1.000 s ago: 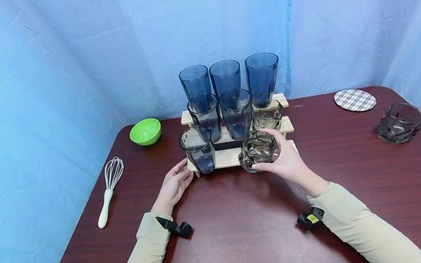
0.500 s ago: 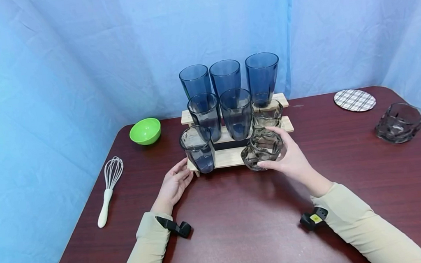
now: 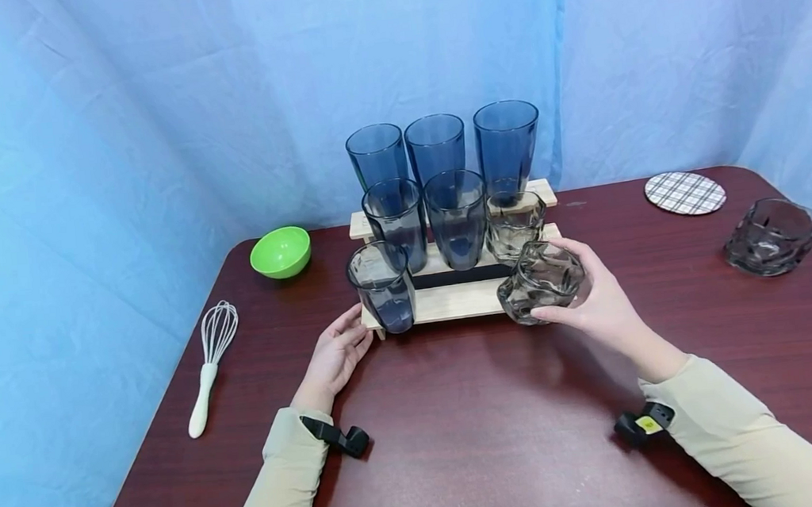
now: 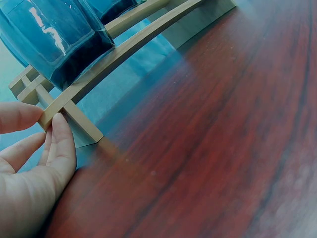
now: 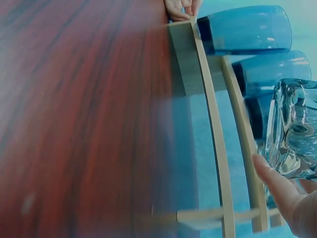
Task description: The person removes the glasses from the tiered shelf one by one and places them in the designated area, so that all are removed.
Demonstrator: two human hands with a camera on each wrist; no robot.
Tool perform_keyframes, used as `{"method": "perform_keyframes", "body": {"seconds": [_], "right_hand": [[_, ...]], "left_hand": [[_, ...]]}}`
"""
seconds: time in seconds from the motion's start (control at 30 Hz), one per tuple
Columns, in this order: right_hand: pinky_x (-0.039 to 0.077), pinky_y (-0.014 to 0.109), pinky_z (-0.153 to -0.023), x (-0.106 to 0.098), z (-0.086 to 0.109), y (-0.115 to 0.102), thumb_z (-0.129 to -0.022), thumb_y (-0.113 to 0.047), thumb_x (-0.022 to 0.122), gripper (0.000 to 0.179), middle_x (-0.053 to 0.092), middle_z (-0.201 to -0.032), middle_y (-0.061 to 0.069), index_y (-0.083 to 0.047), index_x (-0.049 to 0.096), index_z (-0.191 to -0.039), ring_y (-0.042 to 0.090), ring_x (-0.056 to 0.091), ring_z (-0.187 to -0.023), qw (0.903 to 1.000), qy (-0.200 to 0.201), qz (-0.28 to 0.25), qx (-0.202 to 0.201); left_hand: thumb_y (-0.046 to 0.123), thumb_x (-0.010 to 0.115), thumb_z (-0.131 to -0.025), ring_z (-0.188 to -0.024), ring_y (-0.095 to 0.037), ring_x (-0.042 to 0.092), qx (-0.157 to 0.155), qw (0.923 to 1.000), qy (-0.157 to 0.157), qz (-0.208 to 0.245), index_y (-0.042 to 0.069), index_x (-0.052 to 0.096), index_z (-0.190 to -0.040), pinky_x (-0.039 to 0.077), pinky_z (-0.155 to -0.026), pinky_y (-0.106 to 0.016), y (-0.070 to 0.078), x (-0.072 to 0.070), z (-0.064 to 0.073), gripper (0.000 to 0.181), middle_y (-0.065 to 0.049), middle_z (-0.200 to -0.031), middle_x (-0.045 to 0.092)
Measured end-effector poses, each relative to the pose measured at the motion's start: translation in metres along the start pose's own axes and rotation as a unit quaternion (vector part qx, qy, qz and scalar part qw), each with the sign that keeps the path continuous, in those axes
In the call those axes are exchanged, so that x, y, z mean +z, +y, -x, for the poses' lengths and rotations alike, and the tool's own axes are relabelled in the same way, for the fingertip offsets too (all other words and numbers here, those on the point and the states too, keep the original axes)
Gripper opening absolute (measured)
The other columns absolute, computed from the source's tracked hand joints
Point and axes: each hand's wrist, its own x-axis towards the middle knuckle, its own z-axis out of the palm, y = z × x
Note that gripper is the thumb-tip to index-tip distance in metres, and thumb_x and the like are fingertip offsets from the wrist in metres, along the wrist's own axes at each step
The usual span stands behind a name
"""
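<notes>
A three-tiered wooden rack (image 3: pixel 456 301) stands at the back of the table. My left hand (image 3: pixel 335 358) holds the left end of its lowest tier, finger and thumb pinching the corner (image 4: pixel 53 110) in the left wrist view. In my right hand (image 3: pixel 610 305) is a short, wavy smoky-glass tumbler (image 3: pixel 540 279), held slightly tilted over the right end of the lowest tier. The right wrist view shows this tumbler (image 5: pixel 292 131) apart from the shelf. A tall bluish glass (image 3: pixel 382 287) stands at the lowest tier's left end.
Two tall glasses (image 3: pixel 457 222) and another short tumbler (image 3: pixel 516 225) fill the middle tier; three tall blue glasses (image 3: pixel 436 148) line the top. A green bowl (image 3: pixel 280 253) and whisk (image 3: pixel 207 368) lie left. A checked coaster (image 3: pixel 685 192) and dark tumbler (image 3: pixel 774 236) sit right.
My right hand has carried the short tumbler to the right along the lowest tier, from near its middle toward its right end. My left hand has stayed at the rack's corner.
</notes>
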Motion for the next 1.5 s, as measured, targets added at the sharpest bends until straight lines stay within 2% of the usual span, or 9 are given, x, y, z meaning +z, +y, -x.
{"method": "perform_keyframes", "body": {"seconds": [0.07,0.2,0.3,0.5,0.73,0.87,1.07,1.33,1.5], "right_hand": [[0.051,0.022,-0.05,-0.006,0.003,0.002,-0.068,0.017,0.074,0.085,0.044,-0.126,-0.006,-0.007,0.035,-0.14,-0.003,0.058,-0.09,0.9999,0.003,-0.008,-0.007],[0.052,0.018,-0.054,-0.02,0.007,0.005,-0.067,0.02,0.072,0.087,0.044,-0.129,-0.005,-0.015,0.038,-0.138,-0.002,0.061,-0.092,0.9991,0.009,-0.04,-0.01],[0.052,0.018,-0.055,-0.03,0.01,0.008,-0.066,0.021,0.072,0.087,0.044,-0.129,-0.007,-0.015,0.039,-0.138,-0.003,0.061,-0.091,0.9993,0.019,-0.031,-0.006],[0.051,0.016,-0.053,-0.051,0.015,0.013,-0.068,0.014,0.075,0.087,0.043,-0.127,-0.013,-0.015,0.036,-0.141,-0.008,0.057,-0.082,0.9965,0.046,0.069,0.014],[0.052,0.013,-0.061,-0.073,0.02,0.024,-0.071,0.02,0.07,0.083,0.059,-0.114,-0.011,-0.017,0.037,-0.138,-0.006,0.063,-0.091,0.9978,0.052,-0.029,0.03],[0.05,0.011,-0.06,-0.084,0.022,0.028,-0.072,0.014,0.073,0.083,0.056,-0.112,-0.017,-0.02,0.037,-0.139,-0.009,0.059,-0.087,0.9948,0.077,0.041,0.052],[0.04,0.003,-0.067,-0.102,0.026,0.032,-0.074,-0.004,0.079,0.084,0.04,-0.117,-0.025,-0.022,0.035,-0.143,-0.013,0.047,-0.092,0.9769,0.104,0.169,0.081],[0.036,0.006,-0.062,-0.124,0.028,0.039,-0.076,-0.014,0.08,0.087,0.039,-0.118,-0.016,-0.023,0.03,-0.146,-0.009,0.043,-0.081,0.9641,0.112,0.213,0.112],[0.038,0.008,-0.059,-0.137,0.028,0.043,-0.078,-0.018,0.078,0.087,0.04,-0.109,-0.025,-0.025,0.027,-0.147,-0.011,0.046,-0.073,0.9599,0.11,0.218,0.138]], "left_hand": [[-0.01,0.033,-0.096,-0.077,-0.004,0.058,-0.001,1.0,-0.001,-0.001,-0.003,0.02,-0.148,0.049,-0.079,-0.018,0.0,0.0,0.0,0.055,0.002,-0.093,0.051],[-0.009,0.034,-0.096,-0.079,-0.004,0.059,-0.002,1.0,-0.003,-0.003,-0.003,0.02,-0.148,0.049,-0.08,-0.018,0.0,-0.001,0.0,0.055,0.002,-0.093,0.053],[-0.009,0.034,-0.096,-0.08,-0.004,0.059,-0.001,1.0,-0.002,-0.004,-0.003,0.02,-0.148,0.049,-0.08,-0.018,0.001,-0.001,0.001,0.055,0.003,-0.094,0.053],[-0.01,0.034,-0.096,-0.08,-0.004,0.058,-0.002,1.0,0.0,-0.001,-0.003,0.02,-0.148,0.049,-0.08,-0.018,0.0,-0.001,0.001,0.055,0.003,-0.093,0.053],[-0.01,0.033,-0.095,-0.08,-0.005,0.058,0.0,1.0,-0.001,-0.003,-0.003,0.02,-0.148,0.049,-0.079,-0.018,-0.001,-0.001,0.0,0.055,0.003,-0.093,0.054],[-0.01,0.033,-0.096,-0.08,-0.005,0.059,0.002,1.0,-0.002,-0.004,-0.004,0.02,-0.148,0.049,-0.079,-0.018,-0.001,0.0,0.0,0.054,0.003,-0.093,0.054],[-0.01,0.033,-0.096,-0.08,-0.005,0.059,0.0,1.0,-0.003,-0.002,-0.003,0.02,-0.148,0.049,-0.079,-0.018,-0.001,0.0,0.0,0.054,0.003,-0.093,0.056],[-0.009,0.034,-0.096,-0.079,-0.004,0.059,-0.003,1.0,-0.003,0.002,-0.003,0.02,-0.148,0.05,-0.078,-0.017,0.0,0.0,0.0,0.054,0.003,-0.09,0.054],[-0.009,0.034,-0.096,-0.08,-0.004,0.059,-0.002,1.0,-0.001,-0.002,-0.003,0.02,-0.148,0.05,-0.079,-0.017,0.0,0.0,0.0,0.054,0.003,-0.09,0.054]]}}
